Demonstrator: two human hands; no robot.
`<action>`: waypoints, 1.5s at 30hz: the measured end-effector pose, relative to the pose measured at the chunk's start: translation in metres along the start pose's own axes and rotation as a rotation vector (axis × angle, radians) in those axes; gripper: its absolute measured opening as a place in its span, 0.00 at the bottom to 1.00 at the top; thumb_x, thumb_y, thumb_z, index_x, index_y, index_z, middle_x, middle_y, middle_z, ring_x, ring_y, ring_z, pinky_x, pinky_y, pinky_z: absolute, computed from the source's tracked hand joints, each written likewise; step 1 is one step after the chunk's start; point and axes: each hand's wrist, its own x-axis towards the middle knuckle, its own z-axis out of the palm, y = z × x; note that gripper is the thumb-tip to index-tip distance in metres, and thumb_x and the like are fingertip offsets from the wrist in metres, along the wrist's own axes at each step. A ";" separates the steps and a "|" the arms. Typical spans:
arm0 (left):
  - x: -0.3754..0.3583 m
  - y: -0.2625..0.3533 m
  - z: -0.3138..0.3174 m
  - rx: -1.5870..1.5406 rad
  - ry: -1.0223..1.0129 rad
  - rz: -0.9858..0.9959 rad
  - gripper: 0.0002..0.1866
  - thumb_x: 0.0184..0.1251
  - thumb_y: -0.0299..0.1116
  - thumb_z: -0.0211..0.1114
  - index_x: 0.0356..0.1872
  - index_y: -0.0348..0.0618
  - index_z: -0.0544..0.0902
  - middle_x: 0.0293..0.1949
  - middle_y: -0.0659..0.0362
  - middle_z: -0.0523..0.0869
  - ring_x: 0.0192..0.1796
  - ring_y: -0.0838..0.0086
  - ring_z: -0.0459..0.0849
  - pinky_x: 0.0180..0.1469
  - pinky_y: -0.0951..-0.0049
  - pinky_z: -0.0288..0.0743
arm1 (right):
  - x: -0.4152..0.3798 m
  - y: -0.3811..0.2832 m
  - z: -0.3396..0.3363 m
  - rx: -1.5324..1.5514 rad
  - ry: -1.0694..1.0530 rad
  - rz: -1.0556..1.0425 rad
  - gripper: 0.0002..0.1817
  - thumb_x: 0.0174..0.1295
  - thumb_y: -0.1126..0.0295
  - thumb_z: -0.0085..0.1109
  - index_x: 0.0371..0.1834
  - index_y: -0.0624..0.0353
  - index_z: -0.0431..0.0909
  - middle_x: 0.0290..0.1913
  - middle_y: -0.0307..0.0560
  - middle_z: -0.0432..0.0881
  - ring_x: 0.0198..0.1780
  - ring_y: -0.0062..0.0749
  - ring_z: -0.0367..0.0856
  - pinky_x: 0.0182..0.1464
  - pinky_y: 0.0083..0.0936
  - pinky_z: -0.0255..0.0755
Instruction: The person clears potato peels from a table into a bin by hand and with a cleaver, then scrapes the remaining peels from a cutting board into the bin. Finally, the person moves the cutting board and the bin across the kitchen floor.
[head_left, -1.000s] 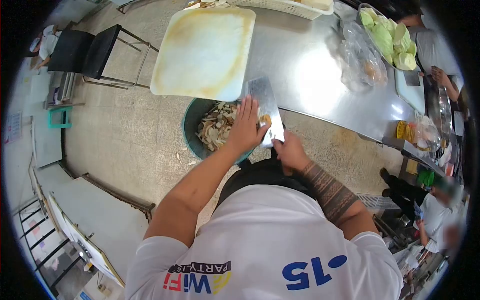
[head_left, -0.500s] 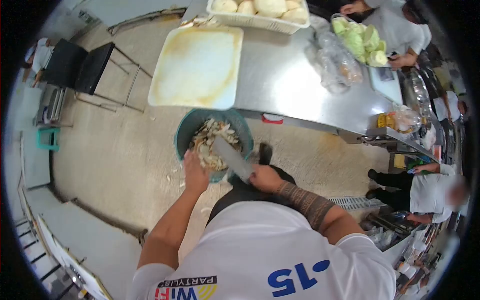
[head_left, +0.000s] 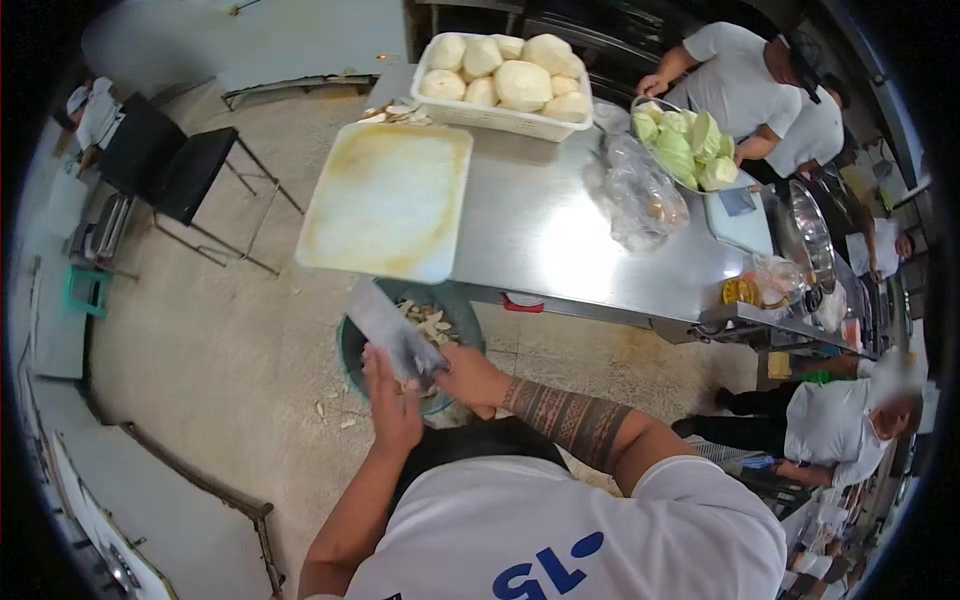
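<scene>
My right hand point(head_left: 470, 377) is closed on the handle of a large cleaver point(head_left: 392, 330), whose broad blade points up and left over a green bin point(head_left: 468, 318). Peelings point(head_left: 430, 322) lie inside the bin. My left hand point(head_left: 395, 405) is beside the blade's lower edge with its fingers stretched out; whether it touches the blade is hard to tell. Just beyond the bin, a stained white cutting board point(head_left: 388, 200) rests on the steel table point(head_left: 530, 225).
A white basket point(head_left: 505, 118) of peeled round vegetables stands at the table's back. Further right are a plastic bag point(head_left: 640, 195) and a bowl of cabbage point(head_left: 690, 148) held by a person point(head_left: 735, 75). Another person point(head_left: 825, 420) stands at right. A black chair point(head_left: 175, 160) is at left.
The view has tilted up, so the table and basket show more fully. The cleaver has moved left over the bin, and my left hand is now close to its blade.
</scene>
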 end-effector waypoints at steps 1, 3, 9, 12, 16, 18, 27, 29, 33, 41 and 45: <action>0.001 0.006 -0.007 -0.047 -0.011 0.051 0.36 0.83 0.37 0.54 0.83 0.27 0.54 0.83 0.30 0.53 0.85 0.36 0.51 0.85 0.47 0.42 | 0.004 -0.004 0.011 0.009 0.021 0.004 0.19 0.64 0.64 0.66 0.51 0.67 0.79 0.48 0.71 0.84 0.52 0.68 0.84 0.52 0.54 0.78; 0.001 0.006 -0.016 -0.072 -0.059 0.127 0.38 0.82 0.36 0.56 0.83 0.27 0.54 0.83 0.30 0.54 0.85 0.36 0.51 0.85 0.48 0.43 | 0.009 -0.012 0.024 0.130 0.050 0.067 0.19 0.64 0.63 0.67 0.50 0.66 0.80 0.48 0.71 0.85 0.52 0.68 0.84 0.52 0.53 0.78; 0.014 -0.003 -0.071 -0.276 -0.318 0.293 0.44 0.78 0.44 0.63 0.83 0.29 0.54 0.82 0.32 0.56 0.85 0.40 0.53 0.85 0.47 0.45 | 0.031 -0.040 0.062 0.305 0.130 0.115 0.17 0.69 0.65 0.64 0.54 0.67 0.82 0.48 0.64 0.88 0.52 0.57 0.88 0.56 0.42 0.80; 0.016 -0.040 -0.091 -0.271 -0.444 0.420 0.46 0.78 0.48 0.63 0.84 0.32 0.51 0.83 0.33 0.55 0.86 0.42 0.52 0.86 0.47 0.45 | 0.031 -0.065 0.081 0.207 0.244 -0.099 0.15 0.70 0.67 0.62 0.52 0.67 0.83 0.46 0.59 0.89 0.50 0.51 0.88 0.56 0.37 0.80; 0.024 -0.082 -0.113 -0.321 -0.581 0.524 0.46 0.80 0.50 0.60 0.85 0.32 0.49 0.84 0.35 0.54 0.87 0.44 0.51 0.86 0.46 0.42 | 0.018 -0.095 0.128 0.651 0.281 0.209 0.14 0.70 0.70 0.60 0.53 0.68 0.82 0.45 0.50 0.88 0.46 0.40 0.88 0.52 0.33 0.81; 0.025 -0.099 -0.112 -0.315 -0.631 0.568 0.46 0.81 0.52 0.58 0.85 0.31 0.49 0.84 0.36 0.54 0.87 0.45 0.51 0.86 0.45 0.41 | 0.006 -0.108 0.149 0.675 0.381 0.158 0.14 0.70 0.71 0.59 0.54 0.67 0.81 0.43 0.45 0.86 0.42 0.33 0.86 0.48 0.31 0.82; 0.051 -0.211 -0.035 -0.045 -0.919 0.325 0.44 0.85 0.61 0.46 0.83 0.30 0.54 0.84 0.35 0.54 0.87 0.46 0.50 0.86 0.48 0.42 | -0.143 -0.124 0.197 0.800 0.412 0.623 0.09 0.69 0.75 0.57 0.50 0.65 0.77 0.34 0.39 0.79 0.29 0.24 0.79 0.35 0.27 0.78; 0.062 -0.230 -0.042 -0.011 -0.949 0.153 0.43 0.85 0.59 0.47 0.83 0.30 0.57 0.83 0.35 0.55 0.87 0.47 0.51 0.86 0.51 0.44 | -0.156 -0.130 0.200 0.726 0.475 0.674 0.09 0.70 0.76 0.55 0.50 0.65 0.77 0.33 0.39 0.79 0.29 0.24 0.78 0.35 0.26 0.78; 0.086 -0.248 -0.082 0.049 -0.783 0.051 0.41 0.83 0.57 0.54 0.81 0.32 0.62 0.81 0.36 0.62 0.85 0.48 0.59 0.84 0.56 0.53 | -0.139 -0.114 0.209 0.712 0.653 0.610 0.09 0.72 0.77 0.53 0.52 0.65 0.76 0.32 0.39 0.78 0.29 0.24 0.78 0.35 0.25 0.77; 0.136 -0.318 -0.154 -0.063 -0.585 -0.190 0.36 0.77 0.49 0.65 0.76 0.34 0.71 0.72 0.38 0.78 0.76 0.47 0.75 0.77 0.57 0.68 | -0.001 -0.168 0.193 0.856 0.816 0.377 0.09 0.74 0.77 0.52 0.54 0.60 0.73 0.30 0.39 0.78 0.26 0.22 0.77 0.30 0.24 0.77; 0.194 -0.368 -0.183 -0.170 -0.592 -0.241 0.33 0.77 0.41 0.67 0.76 0.33 0.71 0.71 0.39 0.79 0.74 0.52 0.78 0.75 0.59 0.70 | 0.084 -0.176 0.182 0.774 0.853 0.440 0.07 0.75 0.75 0.53 0.53 0.61 0.76 0.28 0.37 0.76 0.23 0.20 0.75 0.25 0.22 0.73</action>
